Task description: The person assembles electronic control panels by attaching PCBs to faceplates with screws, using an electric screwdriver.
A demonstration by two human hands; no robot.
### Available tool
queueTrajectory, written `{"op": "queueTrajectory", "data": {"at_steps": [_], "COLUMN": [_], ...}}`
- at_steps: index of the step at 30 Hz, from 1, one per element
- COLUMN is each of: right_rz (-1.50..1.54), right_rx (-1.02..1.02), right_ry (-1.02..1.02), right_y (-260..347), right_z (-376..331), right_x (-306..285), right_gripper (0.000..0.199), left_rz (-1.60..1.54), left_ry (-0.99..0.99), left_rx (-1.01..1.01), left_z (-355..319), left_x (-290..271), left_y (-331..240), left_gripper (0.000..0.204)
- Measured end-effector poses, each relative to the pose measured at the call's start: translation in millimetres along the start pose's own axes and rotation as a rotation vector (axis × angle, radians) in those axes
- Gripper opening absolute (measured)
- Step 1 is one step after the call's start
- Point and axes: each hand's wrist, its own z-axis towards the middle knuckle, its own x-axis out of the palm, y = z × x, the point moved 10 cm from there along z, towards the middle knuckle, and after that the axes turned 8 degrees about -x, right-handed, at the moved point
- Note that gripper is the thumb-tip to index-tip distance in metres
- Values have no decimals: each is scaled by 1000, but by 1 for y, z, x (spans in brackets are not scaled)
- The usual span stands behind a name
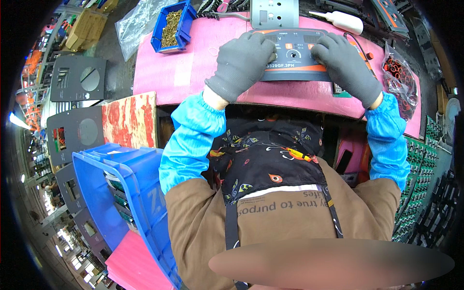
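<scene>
A dark grey front panel (298, 74) with orange trim, a central knob and small display windows lies on the pink work mat, in front of me. My left hand (244, 65), in a grey glove, is closed over the panel's left part, its fingers curled at the face. On the opposite side, my right hand (342, 64), gloved alike, grips the right part with bent fingers. Both thumbs and the panel's underside are mostly hidden. Below the right hand a bit of green circuit board (342, 92) shows at the panel's lower edge.
A blue bin (156, 36) of small brass parts stands at the far left. Beyond the panel are a grey plate (275, 13) and a white bottle (344, 21). A plastic bag of red-and-black parts (400, 82) lies right. A blue crate (152, 193) stands at my left.
</scene>
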Motion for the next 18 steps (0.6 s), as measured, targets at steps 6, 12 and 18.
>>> {"op": "queueTrajectory", "data": {"at_steps": [6,12,18], "right_rz": [-1,86,357], "right_rx": [82,174,212], "right_ry": [-30,-20,-48], "right_y": [2,-15,-20], "right_z": [-9,-9,-3], "right_x": [27,31,12], "right_gripper": [23,18,16], "left_rz": [59,-100,-232], "left_ry": [-49,-28,157], "left_rx": [13,94,102], "left_z": [-5,17,23], "left_x": [6,-5,27], "left_y": [5,-10,-20], "left_gripper": [13,24,16]}}
